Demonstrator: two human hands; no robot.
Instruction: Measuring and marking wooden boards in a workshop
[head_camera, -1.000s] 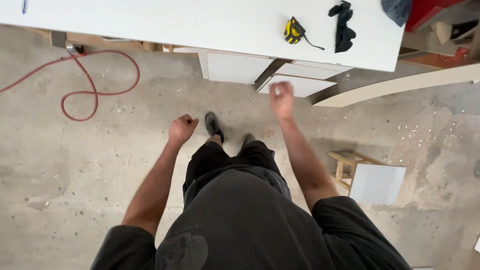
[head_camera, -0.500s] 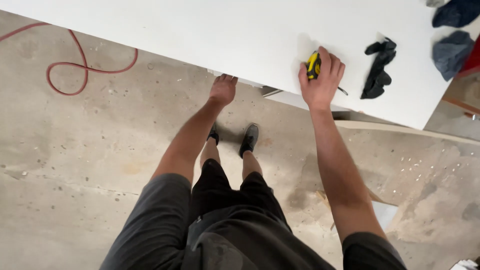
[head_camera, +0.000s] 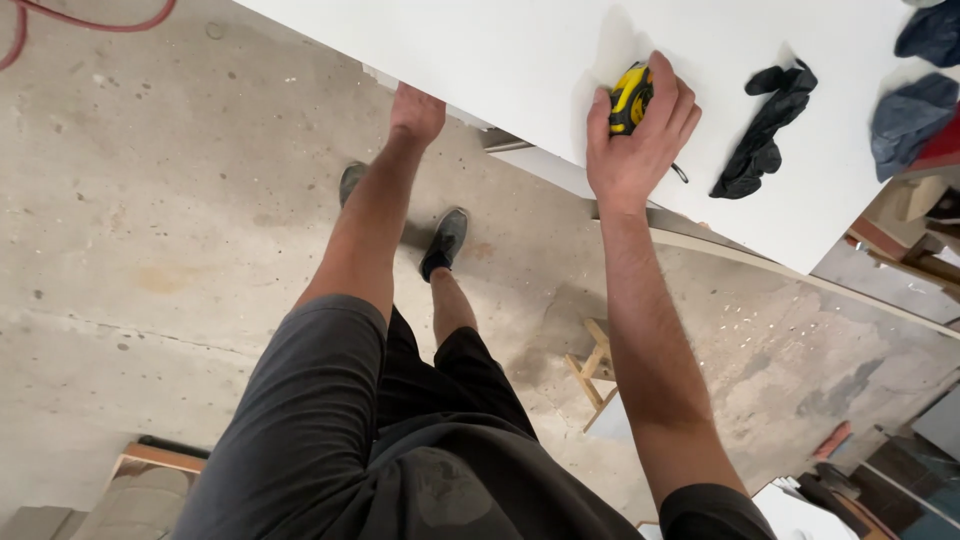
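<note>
Concrete floor (head_camera: 150, 230) fills the left, with a red hose (head_camera: 90, 18) looping at the top corner. Next comes the left hand (head_camera: 417, 110), its fingers tucked at the near edge of the white surface (head_camera: 480, 50); whether they clasp the edge I cannot tell. Further right, the right hand (head_camera: 640, 135) closes its grip over a yellow and black tape measure (head_camera: 630, 97) lying on the surface, fingers wrapped across its top. Compact, rigid and probably fairly weighty, it is best held around the case body. Beyond lie a black glove (head_camera: 765, 135) and dark blue cloth (head_camera: 915, 105).
</note>
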